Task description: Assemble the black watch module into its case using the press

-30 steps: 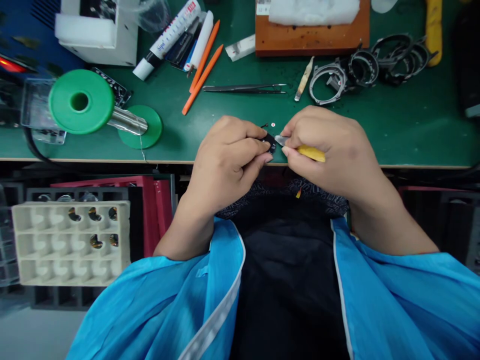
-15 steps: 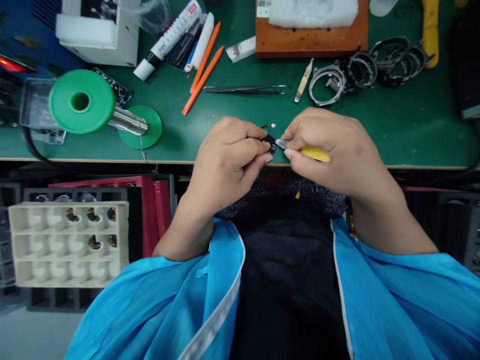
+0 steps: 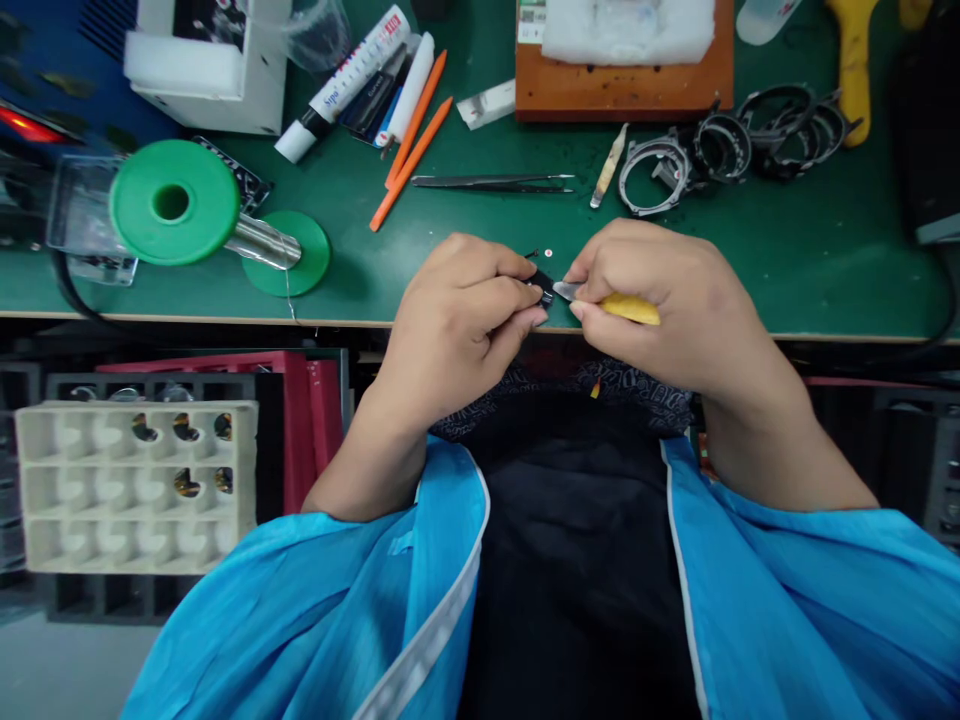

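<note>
Pinched in the fingers of my left hand (image 3: 472, 310) is a small black part (image 3: 541, 284), mostly covered by the fingertips. My right hand (image 3: 652, 290) is closed on a small knife-like tool with a yellow handle (image 3: 631, 308) and a short grey blade (image 3: 565, 290). The blade's tip meets the right edge of the black part, just above the bench's front edge. A tiny white ring-like piece (image 3: 548, 253) lies on the green bench (image 3: 360, 250) beyond the hands. Black tweezers (image 3: 491, 183) rest farther back.
A green solder spool (image 3: 172, 203) stands at the left. Orange sticks (image 3: 411, 165) and a marker (image 3: 341, 85) lie behind it. Several ring-shaped watch-like frames (image 3: 655, 175) sit at the right, near a brown block (image 3: 622, 95). A beige compartment tray (image 3: 139, 463) is lower left.
The view has shifted slightly, so the bench items sit a little differently in the picture. Both hands keep nearly the same pose, with the blade still at the black part.
</note>
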The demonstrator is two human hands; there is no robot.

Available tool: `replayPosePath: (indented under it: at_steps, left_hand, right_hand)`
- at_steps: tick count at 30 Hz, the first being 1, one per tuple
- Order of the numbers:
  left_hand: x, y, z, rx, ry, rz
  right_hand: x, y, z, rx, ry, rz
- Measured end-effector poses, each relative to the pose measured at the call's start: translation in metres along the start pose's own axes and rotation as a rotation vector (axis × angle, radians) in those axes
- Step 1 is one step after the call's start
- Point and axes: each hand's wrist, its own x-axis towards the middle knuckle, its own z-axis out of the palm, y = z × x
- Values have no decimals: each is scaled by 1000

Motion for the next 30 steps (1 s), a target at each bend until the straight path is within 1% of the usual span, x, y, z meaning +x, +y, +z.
replayPosePath:
  at_steps: [2,6,10,12,15,20,26,30]
  left_hand:
    - [0,0,0,-12,19,14]
    - [0,0,2,-5,19,12]
    - [0,0,2,-11,31,8]
    - [-1,0,1,-7,11,-4]
    - [-1,-1,0,-5,-22,-11]
    - [-1,-2,0,-6,-14,1]
    - [0,-1,0,-34,-15,-5]
    - [1,-1,-2,-37,-54,-39]
  right_hand:
    - [0,0,0,-25,10,7]
    - [0,-1,-1,12,-7,5]
    - [1,-2,-1,-32,-26,46]
    - [1,-2,-1,-22,-38,52]
    - [0,0,0,-34,-9,41]
    - [0,3,3,-47,-5,15]
    - [-1,0,2,-42,-14,52]
    - [-2,-1,2,-9,-21,43]
